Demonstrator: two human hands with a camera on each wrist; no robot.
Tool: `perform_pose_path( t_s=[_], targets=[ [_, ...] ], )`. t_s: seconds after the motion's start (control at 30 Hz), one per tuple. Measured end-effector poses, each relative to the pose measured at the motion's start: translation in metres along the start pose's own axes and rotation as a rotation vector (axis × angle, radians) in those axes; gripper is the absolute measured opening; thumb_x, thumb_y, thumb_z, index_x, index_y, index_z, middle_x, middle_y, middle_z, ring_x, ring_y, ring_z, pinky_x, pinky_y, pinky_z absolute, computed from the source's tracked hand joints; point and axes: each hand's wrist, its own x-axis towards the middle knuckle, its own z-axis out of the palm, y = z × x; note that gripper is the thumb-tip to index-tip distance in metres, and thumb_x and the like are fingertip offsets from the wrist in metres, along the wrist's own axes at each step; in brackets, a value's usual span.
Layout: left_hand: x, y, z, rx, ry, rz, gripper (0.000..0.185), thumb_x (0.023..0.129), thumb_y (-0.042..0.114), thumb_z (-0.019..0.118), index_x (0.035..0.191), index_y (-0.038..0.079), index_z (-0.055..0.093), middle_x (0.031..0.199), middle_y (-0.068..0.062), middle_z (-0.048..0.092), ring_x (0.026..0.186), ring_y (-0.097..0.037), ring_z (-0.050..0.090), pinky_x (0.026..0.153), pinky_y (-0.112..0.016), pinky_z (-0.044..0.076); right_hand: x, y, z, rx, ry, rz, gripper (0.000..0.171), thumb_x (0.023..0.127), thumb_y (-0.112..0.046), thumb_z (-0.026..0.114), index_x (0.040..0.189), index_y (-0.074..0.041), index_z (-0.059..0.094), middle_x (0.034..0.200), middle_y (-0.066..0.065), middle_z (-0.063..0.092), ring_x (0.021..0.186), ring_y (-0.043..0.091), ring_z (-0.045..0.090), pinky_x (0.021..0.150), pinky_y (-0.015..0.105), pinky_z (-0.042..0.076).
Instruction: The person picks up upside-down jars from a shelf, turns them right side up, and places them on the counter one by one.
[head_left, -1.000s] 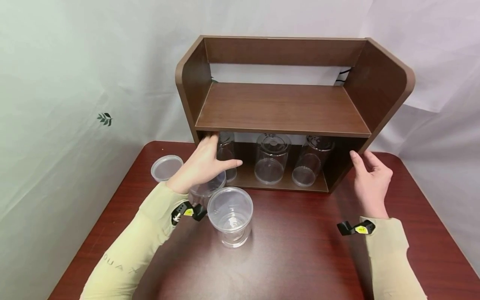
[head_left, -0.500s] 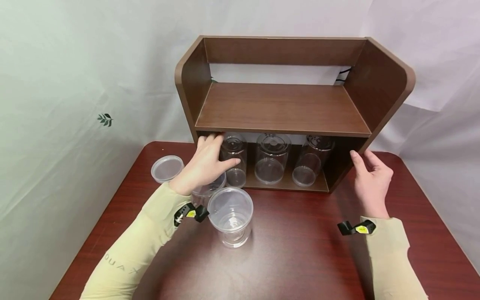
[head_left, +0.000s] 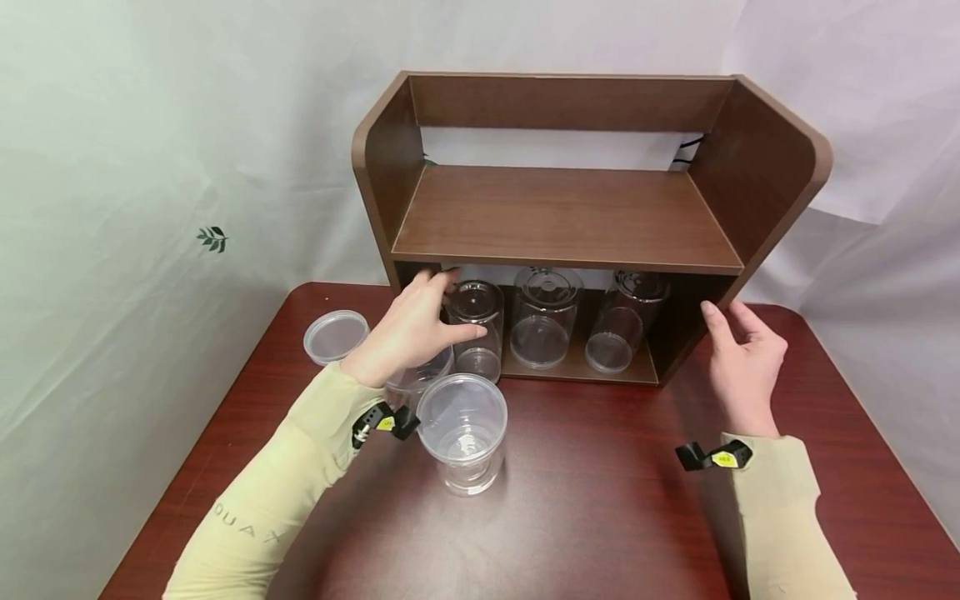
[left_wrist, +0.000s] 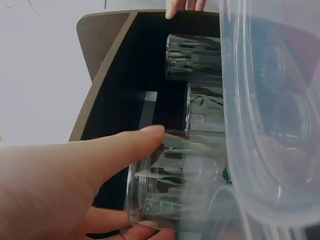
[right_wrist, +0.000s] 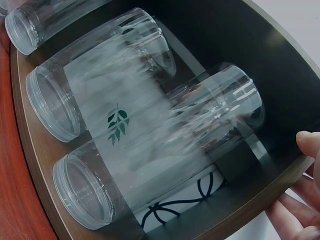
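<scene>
Left hand has its grip wrapped round the leftmost clear jar, which has slid forward since a second ago and now sits at the lower shelf's front lip, so looks like it's coming out. Wrist angled in, thumb on the near side. Right hand, fingers relaxed, rests against the shelf's side.

Left hand extended forward, fingers curled in a grip, thumb pointing right. Right hand raised, fingers loosely bent, fingertips forward.
</scene>
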Motion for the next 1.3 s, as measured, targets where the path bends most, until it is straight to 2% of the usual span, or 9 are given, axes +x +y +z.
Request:
perform_pose_path(
  t_s=[0.2,0.47,0.7,0.93,1.1,1.3],
  targets=[
    [-0.004,0.001,0.000,-0.012,-0.002,0.031,0.078,0.079,0.042,0.088,0.138,0.002,0.058,0.111,-0.012,0.052,0.100,-0.027,0.054,0.088,-0.040,0.049,0.001,0.002,0.002,0.004,-0.009,-0.015,0.034,0.094,-0.019,0.077,0.123,-0.003,0.074,0.097,-0.015,0.072,0.090,-0.001,0.065,0.075,0.013,0.048],
    [-0.009,0.006,-0.004,-0.169,-0.020,0.073,0.078,0.080,0.035,0.089,0.142,0.003,0.052,0.135,-0.009,0.058,0.115,-0.024,0.063,0.100,-0.036,0.051,0.001,0.002,0.002,0.006,-0.007,-0.008,0.034,0.093,-0.019,0.077,0.123,-0.003,0.073,0.097,-0.015,0.072,0.091,-0.001,0.065,0.076,0.013,0.049],
    [-0.019,0.015,-0.007,-0.193,-0.035,0.094,0.081,0.081,0.037,0.088,0.146,0.007,0.049,0.139,-0.007,0.056,0.116,-0.022,0.063,0.101,-0.034,0.050,0.001,0.002,0.003,0.000,-0.004,-0.004,0.034,0.093,-0.020,0.077,0.124,-0.004,0.073,0.098,-0.015,0.072,0.091,-0.001,0.065,0.076,0.013,0.048],
    [-0.032,0.020,-0.011,-0.244,0.017,0.136,0.080,0.080,0.034,0.089,0.146,0.011,0.050,0.140,-0.002,0.055,0.114,-0.020,0.065,0.100,-0.037,0.052,0.002,0.001,0.003,0.006,-0.004,-0.003,0.034,0.093,-0.019,0.077,0.123,-0.003,0.073,0.098,-0.015,0.073,0.090,-0.001,0.065,0.076,0.013,0.048],
    [-0.044,0.026,-0.013,-0.327,0.062,0.168,0.080,0.078,0.029,0.091,0.146,0.011,0.051,0.139,0.002,0.056,0.113,-0.016,0.064,0.100,-0.030,0.051,0.000,0.003,0.002,-0.005,-0.003,0.015,0.035,0.093,-0.019,0.077,0.124,-0.004,0.073,0.098,-0.015,0.072,0.090,-0.002,0.065,0.075,0.012,0.049],
    [-0.057,0.030,-0.010,-0.408,0.128,0.237,0.077,0.076,0.023,0.092,0.142,0.011,0.055,0.130,0.003,0.060,0.114,-0.012,0.060,0.099,-0.024,0.050,-0.001,0.003,0.000,-0.009,-0.006,0.021,0.035,0.093,-0.018,0.077,0.125,-0.004,0.072,0.099,-0.014,0.072,0.090,-0.002,0.066,0.075,0.012,0.049]
  ],
)
